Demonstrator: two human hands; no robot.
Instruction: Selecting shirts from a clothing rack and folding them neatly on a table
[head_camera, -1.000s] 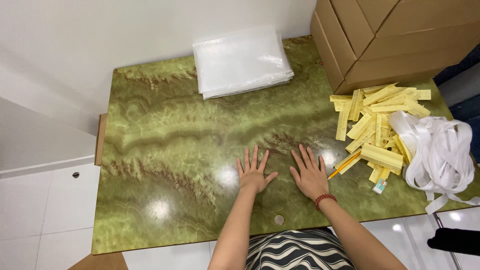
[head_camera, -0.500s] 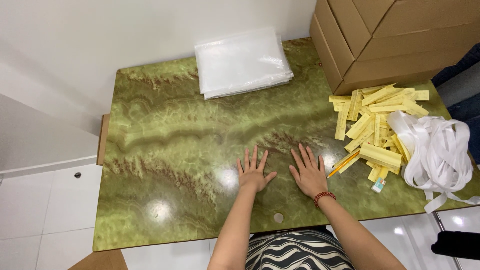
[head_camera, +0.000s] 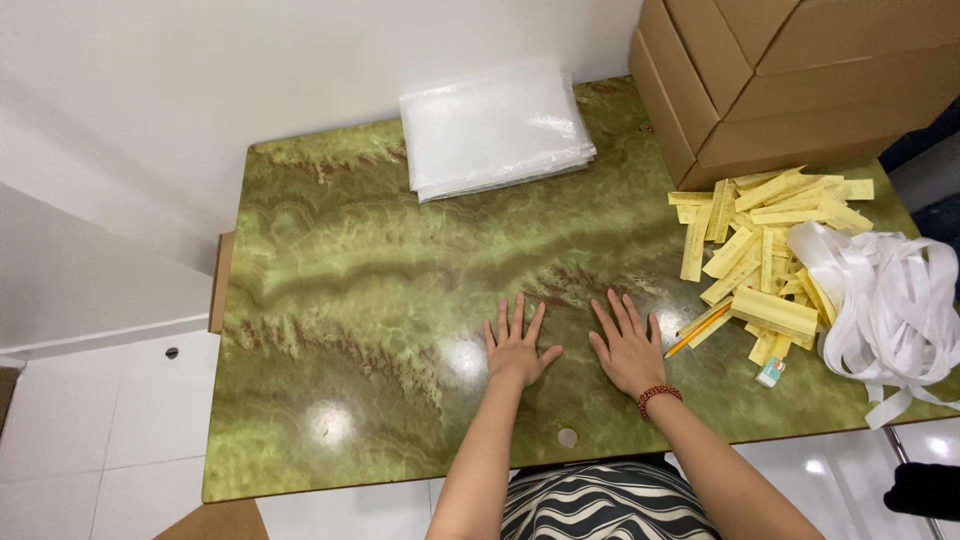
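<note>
My left hand (head_camera: 517, 345) lies flat, palm down, on the green marbled tabletop (head_camera: 340, 300), fingers spread, holding nothing. My right hand (head_camera: 627, 342) rests the same way just to its right, with a red bead bracelet (head_camera: 658, 396) on the wrist. A heap of yellow paper strips (head_camera: 765, 240) lies a short way right of my right hand, and a yellow pencil (head_camera: 698, 331) pokes out from it toward that hand. Neither hand touches the strips.
A stack of clear plastic bags (head_camera: 495, 130) lies at the table's far edge. Cardboard boxes (head_camera: 800, 80) stand at the far right corner. A tangle of white ribbon (head_camera: 890, 310) and a small eraser-like block (head_camera: 769, 373) sit at the right. White wall and tiled floor surround the table.
</note>
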